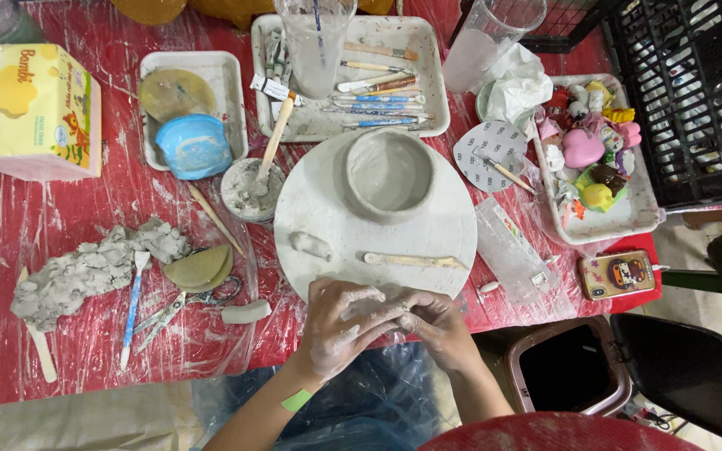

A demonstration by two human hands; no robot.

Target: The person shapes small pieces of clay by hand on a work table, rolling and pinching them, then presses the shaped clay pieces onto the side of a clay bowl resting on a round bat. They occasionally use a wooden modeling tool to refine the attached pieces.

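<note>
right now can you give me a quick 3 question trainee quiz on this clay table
1. True or false: the grey clay bowl stands on the round white board.
2. What lies on the board between the bowl and the hands? A) scissors B) a flat wooden modelling tool C) a phone
3. What do the left hand and right hand work between them at the board's near edge?

Key
1. True.
2. B, the flat wooden modelling tool; the scissors lie on the red table cover, left of the board.
3. A small piece of grey clay, pressed between the fingers of both hands.
</note>
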